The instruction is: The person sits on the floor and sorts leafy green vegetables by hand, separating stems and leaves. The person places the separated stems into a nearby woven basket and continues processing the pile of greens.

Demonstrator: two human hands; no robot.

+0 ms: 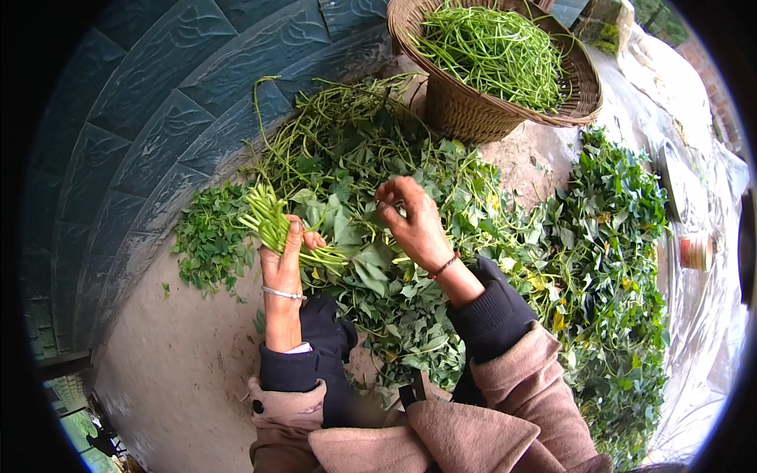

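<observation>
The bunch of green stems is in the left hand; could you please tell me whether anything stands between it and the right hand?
Only green leaves show in the gap between the right hand and the bunch of green stems; nothing rigid does. How high they sit is unclear. The left hand covers part of the bunch.

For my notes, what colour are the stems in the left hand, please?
Light green; the head view shows the stems best.

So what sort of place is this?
Probably a household yard or porch, perhaps rural: blue-grey tiled wall, leafy vines heaped on the bare floor, and a wicker basket of green stems.
</observation>
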